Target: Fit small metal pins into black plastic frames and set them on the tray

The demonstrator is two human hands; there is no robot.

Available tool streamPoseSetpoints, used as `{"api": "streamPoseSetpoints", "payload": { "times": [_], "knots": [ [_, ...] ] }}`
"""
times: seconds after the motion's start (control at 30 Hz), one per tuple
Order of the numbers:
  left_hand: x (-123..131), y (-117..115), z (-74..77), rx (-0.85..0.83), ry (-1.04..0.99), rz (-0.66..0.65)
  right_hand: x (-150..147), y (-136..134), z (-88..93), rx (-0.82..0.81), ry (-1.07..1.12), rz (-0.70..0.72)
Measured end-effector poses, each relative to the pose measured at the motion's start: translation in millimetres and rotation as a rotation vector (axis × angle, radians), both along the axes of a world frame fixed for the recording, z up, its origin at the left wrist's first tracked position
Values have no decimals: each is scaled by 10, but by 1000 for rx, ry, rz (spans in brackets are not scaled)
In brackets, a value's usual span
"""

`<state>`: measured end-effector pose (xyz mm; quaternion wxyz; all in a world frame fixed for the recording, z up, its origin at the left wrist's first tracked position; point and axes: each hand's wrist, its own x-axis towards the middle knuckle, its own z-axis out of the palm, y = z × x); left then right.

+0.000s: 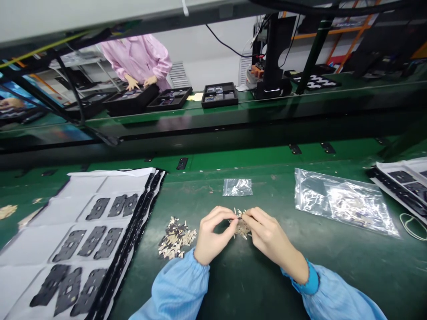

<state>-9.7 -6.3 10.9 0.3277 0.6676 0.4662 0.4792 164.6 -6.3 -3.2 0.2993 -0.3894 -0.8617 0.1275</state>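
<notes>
My left hand [215,233] and my right hand [267,229] meet over the green bench, fingertips almost together. Thumb and index finger of the left are pinched at the end of a tiny dark piece [239,218]. The right fingers are closed at its other end; its exact kind is too small to make out. Just beneath the fingertips lies a small pile of light metal pieces [243,230], partly covered by my hands. Left of my left hand is a larger heap of small beige and dark pieces [176,238].
A white tray [85,209] with flat black plates stands at the left. Beyond my hands lies a small clear bag [237,187]; a larger zip bag of pieces [347,202] is at the right. Across the bench, a person in pink [138,60] works at black trays.
</notes>
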Motion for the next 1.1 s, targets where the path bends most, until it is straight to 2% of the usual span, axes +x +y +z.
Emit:
{"api": "streamPoseSetpoints", "payload": {
  "times": [0.13,0.43,0.53,0.6,0.67,0.73,0.8,0.87,0.97,1.03,1.1],
  "knots": [
    [2,-13,-3,34,52,-11,-1,-7,-8,29,-62,-1],
    [22,-7,-8,55,93,-34,-3,-1,-35,38,-30,18],
    [53,-15,-53,80,133,-11,-20,5,-82,7,96,13],
    [71,-27,-104,119,162,33,-53,9,-97,-67,270,-16],
    [90,-50,-149,168,183,68,-95,9,-84,-220,445,-39],
    [119,-84,-164,194,199,59,-128,8,-52,-394,588,-53],
    [163,-125,-142,177,195,15,-133,10,-24,-473,674,-86],
    [219,-158,-103,100,104,17,-99,17,-27,-359,663,-162],
    [300,-157,-73,-167,-289,141,3,47,-117,25,479,-246],
    [330,-94,-97,-396,-578,155,69,81,-209,207,320,-173],
    [336,49,-150,-525,-706,118,109,120,-281,273,181,-51]
  ]
}}
